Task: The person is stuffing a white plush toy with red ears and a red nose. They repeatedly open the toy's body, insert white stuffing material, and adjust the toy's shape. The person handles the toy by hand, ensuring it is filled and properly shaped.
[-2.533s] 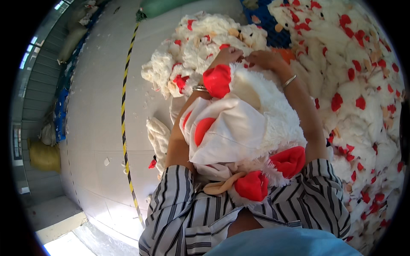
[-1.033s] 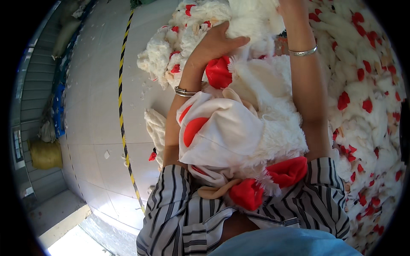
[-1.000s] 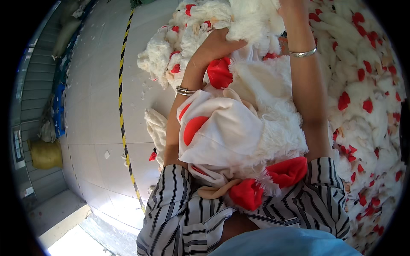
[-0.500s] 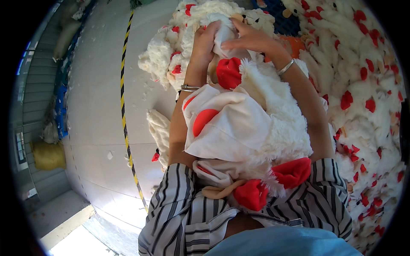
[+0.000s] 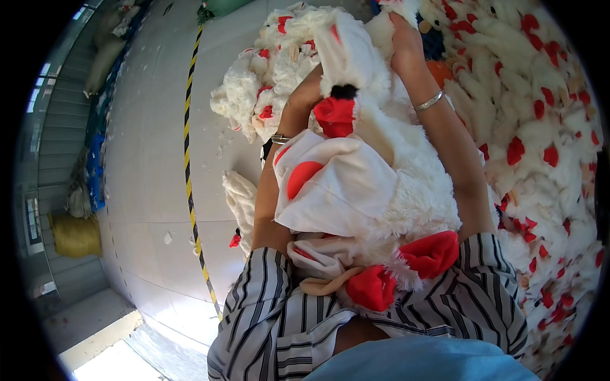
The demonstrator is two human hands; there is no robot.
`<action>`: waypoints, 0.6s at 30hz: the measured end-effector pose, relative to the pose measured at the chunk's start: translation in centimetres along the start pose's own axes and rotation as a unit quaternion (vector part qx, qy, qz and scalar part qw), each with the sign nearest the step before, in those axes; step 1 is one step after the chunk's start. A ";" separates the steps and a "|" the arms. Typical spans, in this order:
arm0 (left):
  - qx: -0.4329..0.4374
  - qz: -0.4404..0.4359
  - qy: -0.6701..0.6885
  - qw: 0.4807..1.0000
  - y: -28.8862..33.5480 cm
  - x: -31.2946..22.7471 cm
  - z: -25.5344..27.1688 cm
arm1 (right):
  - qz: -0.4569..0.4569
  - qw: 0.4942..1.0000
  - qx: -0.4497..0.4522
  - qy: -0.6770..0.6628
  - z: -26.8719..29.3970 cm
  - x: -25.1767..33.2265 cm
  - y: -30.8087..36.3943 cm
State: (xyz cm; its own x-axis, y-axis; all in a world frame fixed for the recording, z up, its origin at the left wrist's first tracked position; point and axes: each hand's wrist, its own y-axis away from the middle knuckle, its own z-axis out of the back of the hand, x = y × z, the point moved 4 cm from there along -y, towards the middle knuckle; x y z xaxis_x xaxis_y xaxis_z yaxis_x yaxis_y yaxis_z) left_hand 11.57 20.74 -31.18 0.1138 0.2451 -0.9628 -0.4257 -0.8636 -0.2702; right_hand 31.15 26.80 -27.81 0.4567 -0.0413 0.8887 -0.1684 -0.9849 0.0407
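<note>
An unstuffed white plush toy skin (image 5: 352,54) with a black tuft and a red piece hangs between my forearms, its smooth side partly toward me. My right hand (image 5: 406,44) is closed on its white fur at the upper right. Behind the skin, my left hand (image 5: 310,89) is mostly covered, and its fingers are hidden. Across my lap lies another white plush skin (image 5: 343,184), its pale backing showing a red oval. Red fabric parts (image 5: 372,287) and a tan loop (image 5: 327,284) stick out at its lower edge.
A heap of white plush skins (image 5: 248,89) lies ahead on the pale floor. To the right spreads a large pile of similar skins (image 5: 527,127) with red pieces. Black-and-yellow tape (image 5: 188,159) runs along the floor at left; a yellow sack (image 5: 75,235) stands farther left.
My hands have moved apart, the right one up and to the right. The plush skin has been spread upward, so its fur and black tuft now show and it covers my left hand.
</note>
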 end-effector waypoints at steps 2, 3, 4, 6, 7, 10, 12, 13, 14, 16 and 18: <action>0.054 0.056 0.023 0.997 0.6 1.1 0.1 | 0.006 0.999 -0.024 -0.033 -0.7 0.5 0.4; 0.055 0.046 -0.014 0.997 0.5 1.3 0.3 | -0.003 0.998 -0.037 -0.044 -1.0 0.5 0.3; 0.023 0.025 -0.004 0.999 0.1 0.9 0.4 | -0.007 0.997 -0.054 -0.055 -0.7 0.6 0.1; -0.041 -0.017 0.017 0.999 -0.8 -0.1 0.9 | 0.013 0.998 -0.008 -0.059 0.4 1.3 -0.7; -0.086 0.007 0.052 0.995 -0.6 0.0 1.5 | 0.023 0.998 0.017 -0.061 1.3 1.4 -1.4; -0.191 0.045 0.104 0.975 -0.1 0.2 3.1 | -0.010 0.964 0.035 0.264 5.3 -0.3 -4.0; -0.219 0.030 0.071 0.973 -0.3 0.0 2.4 | 0.066 0.892 0.045 0.446 6.1 -1.0 -4.4; -0.222 0.014 0.094 0.970 -0.3 -0.8 1.8 | 0.099 0.856 0.044 0.506 6.0 -1.5 -3.9; -0.200 0.017 0.132 0.971 -0.2 -1.0 1.6 | 0.131 0.816 0.044 0.562 5.0 -1.4 -2.6; -0.150 0.022 0.208 0.966 -0.3 -1.5 1.0 | 0.190 0.864 0.090 0.457 2.3 -0.5 -0.9; -0.138 0.059 0.130 0.980 -0.2 -1.8 0.6 | 0.206 0.910 0.191 0.304 -0.7 0.5 0.4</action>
State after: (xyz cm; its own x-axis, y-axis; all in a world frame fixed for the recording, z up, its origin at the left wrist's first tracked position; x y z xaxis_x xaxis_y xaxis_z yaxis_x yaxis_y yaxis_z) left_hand 10.96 20.75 -29.38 0.3182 0.0465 -0.9469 -0.1947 -0.9743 -0.1133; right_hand 30.70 26.48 -26.97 -0.1650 -0.4336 0.8859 0.1526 -0.8986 -0.4114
